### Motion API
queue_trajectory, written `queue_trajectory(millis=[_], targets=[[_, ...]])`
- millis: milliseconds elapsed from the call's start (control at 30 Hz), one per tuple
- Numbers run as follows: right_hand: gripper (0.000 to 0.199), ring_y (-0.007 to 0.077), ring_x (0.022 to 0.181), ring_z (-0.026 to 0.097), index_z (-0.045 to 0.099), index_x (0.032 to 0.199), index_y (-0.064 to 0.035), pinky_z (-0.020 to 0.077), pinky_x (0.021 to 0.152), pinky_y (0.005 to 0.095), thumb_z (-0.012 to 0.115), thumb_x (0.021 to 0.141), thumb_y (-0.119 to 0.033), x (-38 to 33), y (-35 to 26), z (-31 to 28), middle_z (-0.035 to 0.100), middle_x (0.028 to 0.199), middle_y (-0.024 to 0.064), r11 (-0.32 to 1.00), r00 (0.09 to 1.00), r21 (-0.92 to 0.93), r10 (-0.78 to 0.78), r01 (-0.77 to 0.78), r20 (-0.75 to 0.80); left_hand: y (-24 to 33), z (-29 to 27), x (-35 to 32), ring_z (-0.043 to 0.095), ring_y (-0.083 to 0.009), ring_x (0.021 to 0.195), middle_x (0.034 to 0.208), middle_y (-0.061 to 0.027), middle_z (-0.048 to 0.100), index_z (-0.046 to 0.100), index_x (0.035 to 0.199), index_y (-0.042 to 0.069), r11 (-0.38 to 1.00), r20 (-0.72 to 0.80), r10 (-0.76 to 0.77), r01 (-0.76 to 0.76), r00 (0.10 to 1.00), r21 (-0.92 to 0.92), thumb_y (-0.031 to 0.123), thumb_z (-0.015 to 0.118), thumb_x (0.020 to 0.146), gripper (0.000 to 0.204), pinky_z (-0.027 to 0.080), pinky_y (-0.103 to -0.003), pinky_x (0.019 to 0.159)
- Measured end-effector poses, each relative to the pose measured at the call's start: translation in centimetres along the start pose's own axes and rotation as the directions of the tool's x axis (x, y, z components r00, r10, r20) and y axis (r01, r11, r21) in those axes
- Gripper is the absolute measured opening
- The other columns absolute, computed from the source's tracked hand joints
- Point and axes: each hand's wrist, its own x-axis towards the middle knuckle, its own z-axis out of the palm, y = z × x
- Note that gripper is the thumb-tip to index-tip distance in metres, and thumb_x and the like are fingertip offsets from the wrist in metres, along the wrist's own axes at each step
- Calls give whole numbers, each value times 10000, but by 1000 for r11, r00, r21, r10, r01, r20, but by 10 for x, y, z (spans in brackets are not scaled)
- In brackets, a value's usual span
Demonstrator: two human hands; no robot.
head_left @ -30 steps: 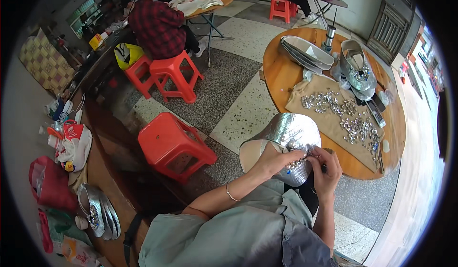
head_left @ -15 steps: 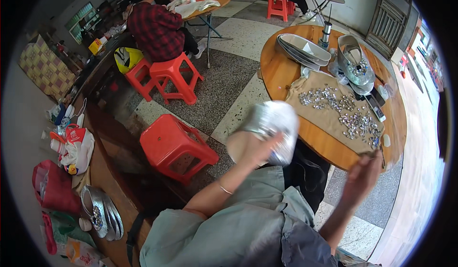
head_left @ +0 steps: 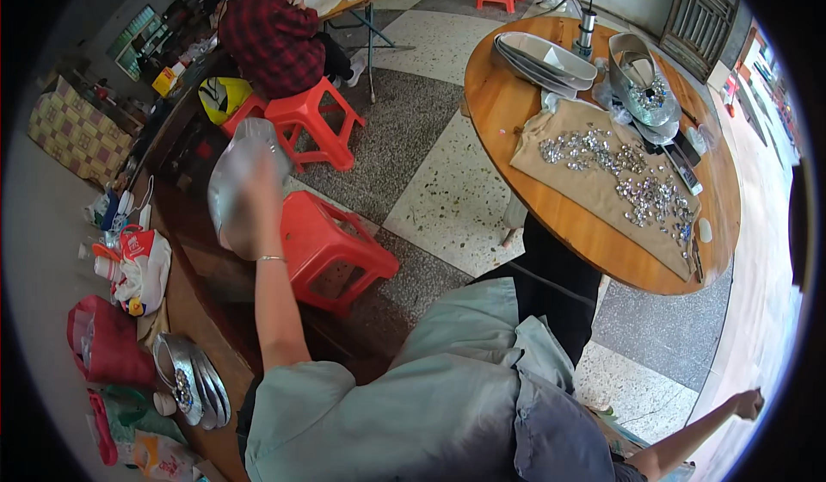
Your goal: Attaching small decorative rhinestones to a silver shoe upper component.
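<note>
My left hand (head_left: 256, 211) reaches out to the left, shut on a shiny silver curved piece (head_left: 225, 185). Motion blurs both, and the piece is seen above the dark edge of the wooden counter and beside a red stool. My right hand (head_left: 747, 403) is far out at the lower right, loosely closed, with nothing showing in it. On the round wooden table (head_left: 551, 215), a tan cloth (head_left: 564, 185) bears many clear rhinestones (head_left: 650, 202). A thin tweezer-like tool (head_left: 696, 254) lies at the cloth's near right corner.
Stacked pale curved pieces (head_left: 546, 62), a silver can-like tool (head_left: 586, 33) and a phone (head_left: 686, 172) share the round table. Silver bands (head_left: 194, 387) sit on the left counter (head_left: 206, 318) near a red bag (head_left: 103, 344). A red stool (head_left: 323, 241) stands ahead; a seated person (head_left: 271, 43) works beyond.
My left hand has swung left with the silver piece, away from my lap. My right hand has left the table edge and moved down to the right; the thin tool now lies on the table.
</note>
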Motion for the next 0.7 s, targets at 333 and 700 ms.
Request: queue_trajectory(millis=[333, 700], targets=[[228, 111, 784, 542, 627, 993, -17, 439, 700, 225, 549, 796, 66, -442, -255, -151, 590, 828, 45, 742, -52, 624, -653, -247, 756, 233, 31, -246, 614, -162, 838, 999, -102, 616, 532, 1106, -51, 314, 831, 100, 775, 548, -549, -64, 646, 744, 380, 502, -280, 755], [214, 159, 493, 450, 672, 922, -60, 368, 448, 273, 660, 727, 28, -511, -249, -172, 432, 622, 65, 696, -118, 718, -713, -7, 691, 264, 30, -294, 597, -101, 825, 984, -64, 604, 525, 1096, -32, 327, 895, 234, 836, 379, -440, -47, 614, 796, 313, 500, -225, 715]])
